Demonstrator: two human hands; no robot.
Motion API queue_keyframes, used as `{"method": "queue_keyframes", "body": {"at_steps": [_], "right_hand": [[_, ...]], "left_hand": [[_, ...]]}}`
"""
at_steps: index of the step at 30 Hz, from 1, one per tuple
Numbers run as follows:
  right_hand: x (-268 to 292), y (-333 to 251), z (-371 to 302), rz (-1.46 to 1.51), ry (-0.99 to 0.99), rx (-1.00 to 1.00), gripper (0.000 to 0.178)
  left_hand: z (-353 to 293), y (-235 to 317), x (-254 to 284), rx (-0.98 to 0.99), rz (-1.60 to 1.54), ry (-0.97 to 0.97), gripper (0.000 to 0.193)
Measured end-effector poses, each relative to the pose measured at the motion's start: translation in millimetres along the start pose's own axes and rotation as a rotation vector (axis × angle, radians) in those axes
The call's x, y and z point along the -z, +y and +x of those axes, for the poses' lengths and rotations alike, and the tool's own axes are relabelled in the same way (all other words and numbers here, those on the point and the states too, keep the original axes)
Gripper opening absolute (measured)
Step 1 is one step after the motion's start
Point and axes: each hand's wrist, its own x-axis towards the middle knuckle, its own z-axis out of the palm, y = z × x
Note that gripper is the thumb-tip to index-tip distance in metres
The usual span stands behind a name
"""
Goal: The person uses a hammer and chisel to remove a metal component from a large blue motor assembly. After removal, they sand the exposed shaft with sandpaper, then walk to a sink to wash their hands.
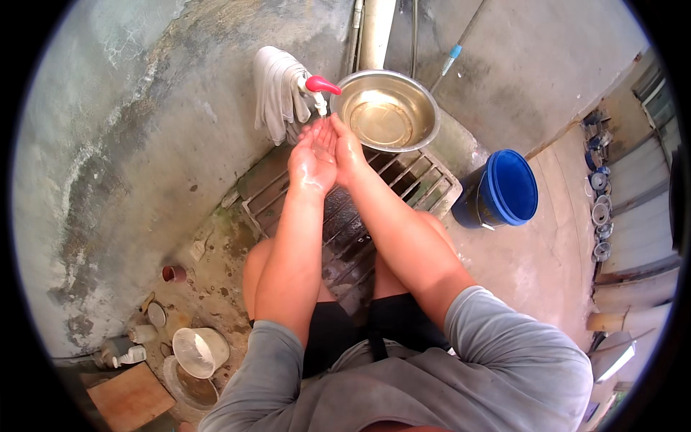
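A white tap with a red handle (322, 85) sticks out from the wall, its spout just above my fingertips. My left hand (312, 164) is held palm up under it, fingers stretched out and skin wet and shiny. Against its side lies my right hand (348, 150), turned edgewise with its fingers extended toward the spout. Neither hand holds anything. Right behind the hands a metal basin (425, 127) sits at the corner of a barred grate (440, 189). A grey cloth (273, 90) hangs beside the tap on the left.
A blue bucket (494, 194) stands to the right of the grate. On the ground at lower left are a white tub (201, 351), a small reddish cup (173, 273) and a brown board (130, 398). Pipes (377, 32) run up the wall; a pole (452, 59) leans behind the basin.
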Motion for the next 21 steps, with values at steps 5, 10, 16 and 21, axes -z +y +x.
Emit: {"method": "queue_keyframes", "body": {"at_steps": [5, 10, 16, 21], "right_hand": [[1, 7, 4, 0.179, -0.131, -0.311, 0.014], [9, 33, 10, -0.016, 0.168, -0.198, 0.023], [35, 40, 54, -0.499, 0.445, 0.15, 0.042], [42, 60, 58, -0.607, 0.482, 0.478, 0.03]], "left_hand": [[-7, 8, 21, 0.029, 0.11, -0.058, 0.015], [-11, -6, 49, -0.128, 0.386, 0.142, 0.022], [-20, -33, 34, -0.286, 0.86, 0.128, 0.039], [5, -28, 32, -0.383, 1.292, 0.031, 0.039]]}}
